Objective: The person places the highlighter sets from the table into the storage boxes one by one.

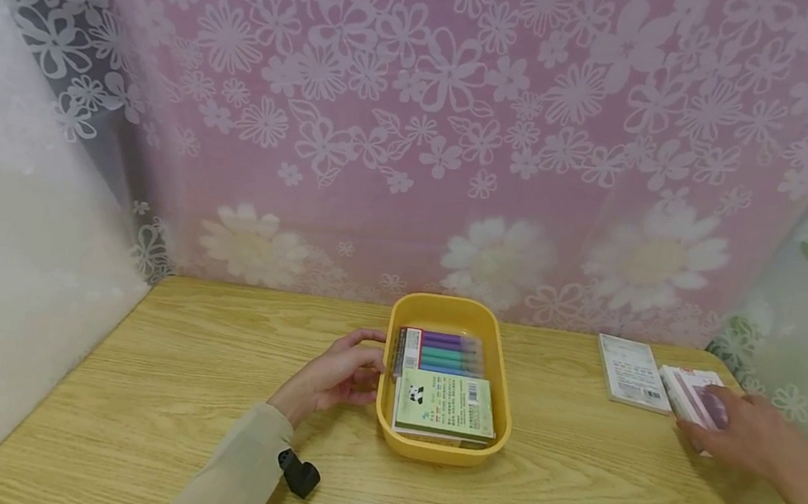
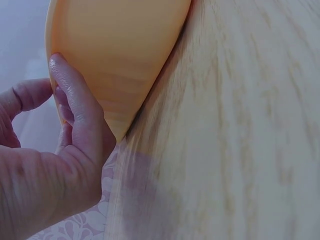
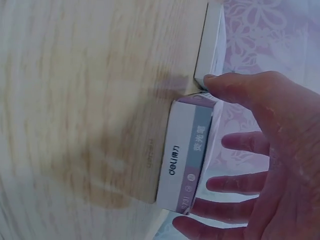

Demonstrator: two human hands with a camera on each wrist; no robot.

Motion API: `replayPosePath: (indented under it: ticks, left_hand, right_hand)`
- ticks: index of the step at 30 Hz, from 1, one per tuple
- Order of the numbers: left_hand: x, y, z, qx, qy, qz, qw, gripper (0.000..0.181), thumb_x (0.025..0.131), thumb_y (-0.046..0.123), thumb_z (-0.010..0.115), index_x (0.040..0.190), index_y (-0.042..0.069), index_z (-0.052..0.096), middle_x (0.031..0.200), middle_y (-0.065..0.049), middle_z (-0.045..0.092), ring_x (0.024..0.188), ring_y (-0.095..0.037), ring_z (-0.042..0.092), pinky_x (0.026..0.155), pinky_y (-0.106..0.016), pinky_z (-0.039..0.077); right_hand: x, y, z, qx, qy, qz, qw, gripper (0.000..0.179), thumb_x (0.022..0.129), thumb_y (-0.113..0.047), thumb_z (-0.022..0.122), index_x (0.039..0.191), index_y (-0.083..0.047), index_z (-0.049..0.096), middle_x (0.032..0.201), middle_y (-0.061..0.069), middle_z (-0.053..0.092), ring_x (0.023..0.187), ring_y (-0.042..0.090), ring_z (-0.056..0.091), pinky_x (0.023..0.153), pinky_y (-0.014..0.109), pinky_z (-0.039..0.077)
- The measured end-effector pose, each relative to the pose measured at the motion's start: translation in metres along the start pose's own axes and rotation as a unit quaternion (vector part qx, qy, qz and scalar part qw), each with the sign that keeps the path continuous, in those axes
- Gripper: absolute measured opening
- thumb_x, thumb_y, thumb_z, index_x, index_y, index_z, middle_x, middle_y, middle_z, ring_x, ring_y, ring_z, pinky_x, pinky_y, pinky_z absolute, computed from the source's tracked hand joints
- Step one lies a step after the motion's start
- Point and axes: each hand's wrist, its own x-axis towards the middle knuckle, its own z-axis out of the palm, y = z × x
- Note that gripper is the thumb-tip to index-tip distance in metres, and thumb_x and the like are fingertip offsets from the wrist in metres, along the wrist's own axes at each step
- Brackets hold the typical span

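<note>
My left hand [image 1: 341, 374] pinches the left rim of a yellow plastic basket [image 1: 439, 454]; in the left wrist view its curled fingers [image 2: 75, 92] meet the rim and outer wall. Inside lie a clear pack of purple, green and blue pens [image 1: 446, 353] and a green panda-print pad [image 1: 448, 404]. At the far right, my right hand [image 1: 765, 434] spreads over a white and purple highlighter box [image 3: 182, 155] on the table. The thumb reaches the box's end, while the other fingers extend fairly straight along its upper edge.
A flat white packet with a barcode [image 1: 633, 374] lies just left of the highlighter box. The wooden table [image 1: 212, 363] ends at a pink floral curtain [image 1: 355, 155] behind, and pale sheets hang at both sides.
</note>
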Motion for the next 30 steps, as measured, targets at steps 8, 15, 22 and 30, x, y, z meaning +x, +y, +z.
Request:
replayPosePath:
  ticks: [8, 15, 22, 30]
  left_hand:
    - [0.000, 0.001, 0.000, 0.002, -0.001, 0.001, 1.0000, 0.053, 0.089, 0.009, 0.060, 0.140, 0.016, 0.044, 0.088, 0.001, 0.064, 0.068, -0.010, 0.061, 0.057, -0.025, 0.057]
    - [0.000, 0.000, 0.000, 0.004, 0.001, 0.001, 1.0000, 0.053, 0.089, 0.008, 0.060, 0.140, 0.015, 0.044, 0.089, 0.000, 0.064, 0.069, -0.010, 0.062, 0.058, -0.025, 0.058]
    - [0.001, -0.001, 0.000, 0.006, 0.002, 0.000, 1.0000, 0.052, 0.089, 0.008, 0.060, 0.139, 0.016, 0.045, 0.091, -0.001, 0.064, 0.071, -0.011, 0.062, 0.058, -0.026, 0.058]
    - [0.000, 0.000, 0.000, 0.003, 0.005, 0.000, 1.0000, 0.051, 0.089, 0.008, 0.060, 0.137, 0.017, 0.046, 0.092, -0.001, 0.063, 0.070, -0.010, 0.062, 0.057, -0.025, 0.057]
  right_hand:
    - [0.005, 0.003, 0.003, 0.018, -0.034, 0.004, 0.9992, 0.086, 0.091, -0.050, 0.065, 0.130, 0.024, 0.042, 0.093, 0.037, 0.063, 0.073, 0.036, 0.060, 0.059, 0.044, 0.048]
    - [0.012, 0.004, 0.005, 0.050, -0.056, 0.031, 0.9967, 0.090, 0.086, -0.047, 0.069, 0.130, 0.025, 0.038, 0.098, 0.041, 0.060, 0.074, 0.036, 0.058, 0.061, 0.046, 0.049]
    - [0.011, 0.004, 0.005, 0.071, -0.058, 0.054, 0.9944, 0.089, 0.085, -0.048, 0.069, 0.130, 0.022, 0.037, 0.103, 0.045, 0.056, 0.075, 0.040, 0.058, 0.060, 0.043, 0.046]
    - [0.005, 0.008, 0.008, 0.086, -0.031, 0.060, 0.9940, 0.084, 0.084, -0.043, 0.071, 0.129, 0.018, 0.035, 0.091, 0.039, 0.058, 0.071, 0.036, 0.056, 0.055, 0.035, 0.040]
